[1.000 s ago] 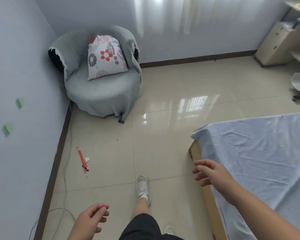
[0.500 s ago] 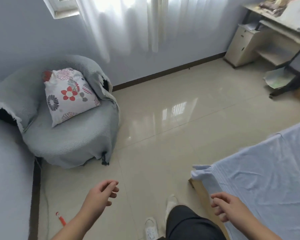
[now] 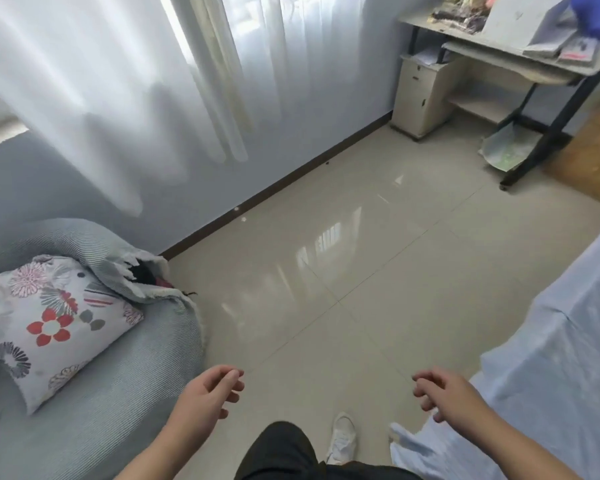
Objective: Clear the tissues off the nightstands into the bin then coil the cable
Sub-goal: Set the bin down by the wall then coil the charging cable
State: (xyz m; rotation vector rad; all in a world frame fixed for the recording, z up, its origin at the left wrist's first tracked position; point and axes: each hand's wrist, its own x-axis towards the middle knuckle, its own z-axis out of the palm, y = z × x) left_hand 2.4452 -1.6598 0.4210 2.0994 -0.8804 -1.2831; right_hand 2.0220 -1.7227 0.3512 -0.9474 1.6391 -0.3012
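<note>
**Standing in the bedroom, nothing held**

The person stands on the glossy tiled floor (image 3: 361, 289) with both arms out in front. The left hand (image 3: 210, 393) hangs over the tiles just beside the edge of a grey covered armchair (image 3: 118, 403), its fingers loosely curled and holding nothing. The right hand (image 3: 445, 393) is held the same way, slack and holding nothing, above the corner of a bed (image 3: 551, 341) draped in a pale blue sheet. Between the two arms a dark trouser leg (image 3: 281, 452) and one white shoe (image 3: 342, 438) show, the shoe flat on the floor.

A flowered cushion (image 3: 49, 327) leans in the seat of the armchair. Behind it, sheer white curtains (image 3: 118, 81) hang down the wall, stopping well above the dark skirting board (image 3: 291, 174). In the far corner stands a desk (image 3: 492, 60) cluttered with papers, a small cream cabinet (image 3: 420, 95) tucked at its left end and a sheet of paper (image 3: 506, 150) lying under it.

From here I cannot tell where the tissues, the nightstands, the bin or the cable are.
</note>
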